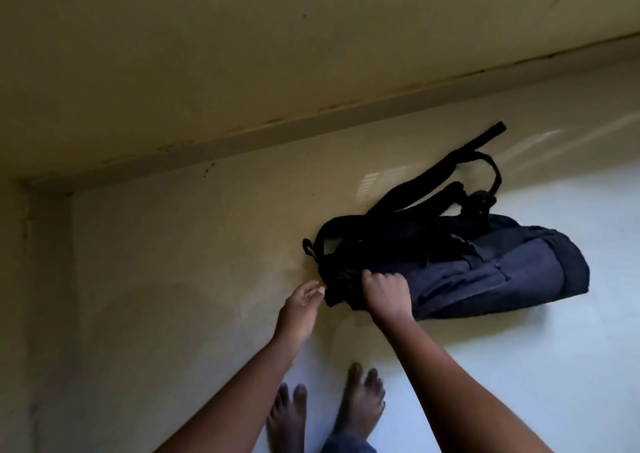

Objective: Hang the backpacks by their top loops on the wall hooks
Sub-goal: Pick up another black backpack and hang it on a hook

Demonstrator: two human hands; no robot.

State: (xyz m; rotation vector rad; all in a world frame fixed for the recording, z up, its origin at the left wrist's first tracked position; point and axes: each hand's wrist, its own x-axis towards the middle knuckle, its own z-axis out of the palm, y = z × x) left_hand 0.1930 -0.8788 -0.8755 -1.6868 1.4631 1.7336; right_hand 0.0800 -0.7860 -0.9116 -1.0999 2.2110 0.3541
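Dark navy fabric, the backpack (485,272) lies on its side on the pale floor (519,366), its black straps (433,189) sprawled beyond it toward the wall (242,54). The right hand (386,296) is clenched on the bag's near top edge, fingers curled into the cloth. Just left of it, the left hand (301,310) reaches in with fingers loosely extended, tips touching the bag's end, gripping nothing. A small loop (308,246) sticks out beyond the left fingertips. Bare feet (360,404) stand below both hands.
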